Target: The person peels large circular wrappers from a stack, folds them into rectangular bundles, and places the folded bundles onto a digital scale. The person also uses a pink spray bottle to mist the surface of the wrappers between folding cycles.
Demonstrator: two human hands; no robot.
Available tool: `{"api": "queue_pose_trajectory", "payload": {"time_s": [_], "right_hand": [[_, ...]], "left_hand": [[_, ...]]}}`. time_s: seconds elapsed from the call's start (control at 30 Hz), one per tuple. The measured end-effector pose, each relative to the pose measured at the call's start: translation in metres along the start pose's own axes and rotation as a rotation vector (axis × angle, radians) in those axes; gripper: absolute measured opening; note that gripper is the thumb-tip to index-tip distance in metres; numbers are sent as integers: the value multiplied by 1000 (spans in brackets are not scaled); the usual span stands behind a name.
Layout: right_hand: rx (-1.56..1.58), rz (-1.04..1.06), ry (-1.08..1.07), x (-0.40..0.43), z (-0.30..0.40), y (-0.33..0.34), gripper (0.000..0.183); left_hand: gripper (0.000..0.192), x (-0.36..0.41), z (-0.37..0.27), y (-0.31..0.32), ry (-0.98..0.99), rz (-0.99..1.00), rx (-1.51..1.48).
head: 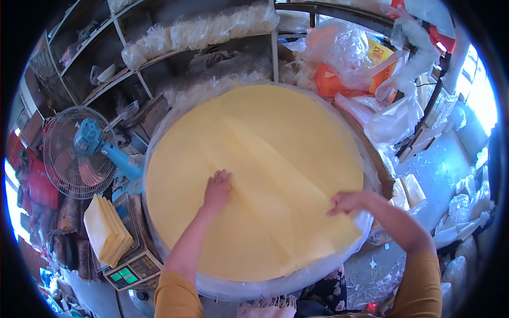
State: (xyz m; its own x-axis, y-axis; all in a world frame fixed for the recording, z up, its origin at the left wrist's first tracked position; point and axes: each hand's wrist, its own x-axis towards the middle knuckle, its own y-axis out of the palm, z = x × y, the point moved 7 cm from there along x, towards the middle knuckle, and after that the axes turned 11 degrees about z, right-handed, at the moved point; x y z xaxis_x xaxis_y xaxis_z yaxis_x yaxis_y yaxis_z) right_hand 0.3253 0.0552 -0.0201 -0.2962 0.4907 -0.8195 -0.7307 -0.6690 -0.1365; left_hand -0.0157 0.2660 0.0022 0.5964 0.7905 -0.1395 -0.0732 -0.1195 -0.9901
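A large round, thin yellow sheet (254, 151), like a flat pancake, lies before me on a round surface covered in clear plastic film (254, 289). Creases run diagonally across it from the upper left, and its lower right part is raised in a loose fold. Resting palm down, my left hand (218, 190) presses on the sheet left of its middle and holds nothing. Near the right rim, my right hand (346, 202) is slightly blurred, its fingers closed on a raised part of the sheet. Whether more sheets lie underneath is hard to see.
Folded yellow sheets (106, 230) are stacked on a digital scale (133, 272) at the lower left. A blue electric fan (89, 137) stands behind it. Shelves (145, 65) with bagged goods line the back. Plastic bags (338, 51) crowd the upper right.
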Motion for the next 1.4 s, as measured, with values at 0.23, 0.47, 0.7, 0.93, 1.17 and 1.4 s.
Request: {"api": "queue_pose_trajectory", "payload": {"time_s": [0.23, 0.47, 0.7, 0.93, 1.17, 1.4], "right_hand": [[-703, -365, -57, -28, 55, 116, 39], [-515, -1008, -435, 8, 103, 48, 51], [-712, -952, -286, 58, 134, 85, 53], [-777, -1011, -298, 53, 136, 90, 54], [-834, -960, -394, 27, 115, 123, 54], [-887, -909, -536, -2, 71, 178, 51]], "left_hand": [[52, -93, -65, 7, 195, -131, -269], [50, -163, -97, 11, 305, -59, -519], [51, -178, -100, 14, 377, -93, -340], [58, -199, -128, -8, 497, 161, -110], [59, -202, -125, 20, 487, 70, -99], [54, -205, -130, 14, 525, -31, -43]]}}
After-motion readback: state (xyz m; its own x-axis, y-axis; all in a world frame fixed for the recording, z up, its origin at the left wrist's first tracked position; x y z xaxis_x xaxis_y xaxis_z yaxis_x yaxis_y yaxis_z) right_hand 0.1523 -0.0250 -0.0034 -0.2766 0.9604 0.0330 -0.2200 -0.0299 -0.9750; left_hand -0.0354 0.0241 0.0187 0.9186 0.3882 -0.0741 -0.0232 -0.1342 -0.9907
